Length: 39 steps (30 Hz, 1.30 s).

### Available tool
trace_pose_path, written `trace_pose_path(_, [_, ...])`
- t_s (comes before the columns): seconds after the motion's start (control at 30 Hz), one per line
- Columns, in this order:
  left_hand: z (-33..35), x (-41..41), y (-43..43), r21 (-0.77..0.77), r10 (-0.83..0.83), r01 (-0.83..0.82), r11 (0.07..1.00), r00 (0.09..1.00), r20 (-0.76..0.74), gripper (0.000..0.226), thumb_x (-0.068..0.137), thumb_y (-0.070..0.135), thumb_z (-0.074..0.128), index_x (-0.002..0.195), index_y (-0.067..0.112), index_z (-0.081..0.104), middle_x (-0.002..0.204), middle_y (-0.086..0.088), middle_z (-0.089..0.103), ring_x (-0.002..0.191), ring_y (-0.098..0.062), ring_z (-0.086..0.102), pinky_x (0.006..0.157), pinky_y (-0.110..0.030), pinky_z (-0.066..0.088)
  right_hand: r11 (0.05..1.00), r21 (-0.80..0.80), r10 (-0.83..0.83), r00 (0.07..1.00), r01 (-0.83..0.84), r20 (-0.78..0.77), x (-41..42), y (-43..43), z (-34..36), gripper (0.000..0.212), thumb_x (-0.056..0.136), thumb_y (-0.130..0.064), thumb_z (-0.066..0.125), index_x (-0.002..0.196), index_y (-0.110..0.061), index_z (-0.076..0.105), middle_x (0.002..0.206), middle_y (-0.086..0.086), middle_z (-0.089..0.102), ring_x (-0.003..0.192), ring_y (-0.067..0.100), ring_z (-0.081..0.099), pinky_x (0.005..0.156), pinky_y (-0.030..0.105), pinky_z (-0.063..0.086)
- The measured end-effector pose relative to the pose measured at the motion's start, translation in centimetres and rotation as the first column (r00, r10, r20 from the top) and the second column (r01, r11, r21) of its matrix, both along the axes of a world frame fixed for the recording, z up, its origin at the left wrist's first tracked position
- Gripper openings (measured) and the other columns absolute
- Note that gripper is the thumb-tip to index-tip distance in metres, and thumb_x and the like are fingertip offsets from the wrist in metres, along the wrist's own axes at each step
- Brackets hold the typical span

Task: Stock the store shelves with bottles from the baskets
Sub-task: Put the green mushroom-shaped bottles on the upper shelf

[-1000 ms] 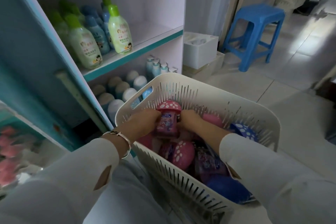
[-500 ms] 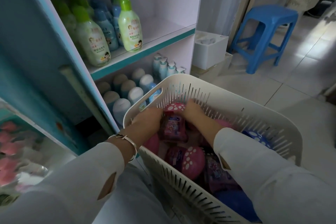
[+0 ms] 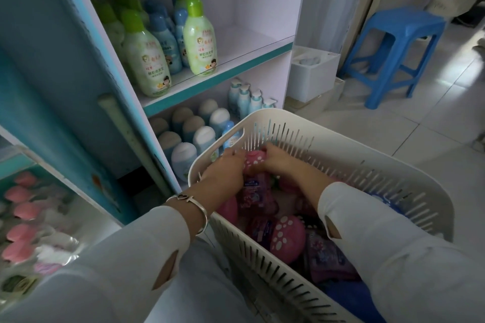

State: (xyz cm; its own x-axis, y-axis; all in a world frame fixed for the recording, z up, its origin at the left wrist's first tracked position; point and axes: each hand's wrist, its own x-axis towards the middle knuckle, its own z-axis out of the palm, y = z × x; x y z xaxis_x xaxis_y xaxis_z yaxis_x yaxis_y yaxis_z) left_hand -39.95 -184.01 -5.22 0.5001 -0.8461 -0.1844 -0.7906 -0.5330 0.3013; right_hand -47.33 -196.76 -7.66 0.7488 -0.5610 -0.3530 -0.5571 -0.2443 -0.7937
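Both hands, left hand (image 3: pixel 227 168) and right hand (image 3: pixel 278 158), have fingers clamped on a pink bottle (image 3: pixel 253 165) inside the white basket (image 3: pixel 349 149). Shelves (image 3: pixel 220 72) are partly stocked; many bottles remain in the basket.

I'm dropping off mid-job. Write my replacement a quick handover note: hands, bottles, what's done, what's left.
Left hand and right hand both grip one pink bottle at its spotted cap, low inside the white basket.
More pink bottles lie in the basket.
Done: green bottles stand on the upper shelf, white-capped bottles below it.
Left: lift this bottle out, shelve it, then empty the basket.
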Motion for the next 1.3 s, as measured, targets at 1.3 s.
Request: trace_pose_path(1.3, [0.7, 1.7, -0.3, 0.05, -0.281, 0.305, 0.951, 0.92, -0.274, 0.064, 0.069, 0.03, 0.078, 0.125, 0.027, 0.047, 0.122, 0.001, 0.058, 0.112, -0.02, 0.053, 0.098, -0.041, 0.044, 0.887, -0.359, 0.058, 0.841, -0.29, -0.537, 0.3, -2.2, -4.2, 0.038, 0.099, -0.014, 0.037, 0.134, -0.001, 0.045, 0.14, 0.021, 0.042, 0.13, 0.035, 0.04, 0.106, 0.039, 0.033])
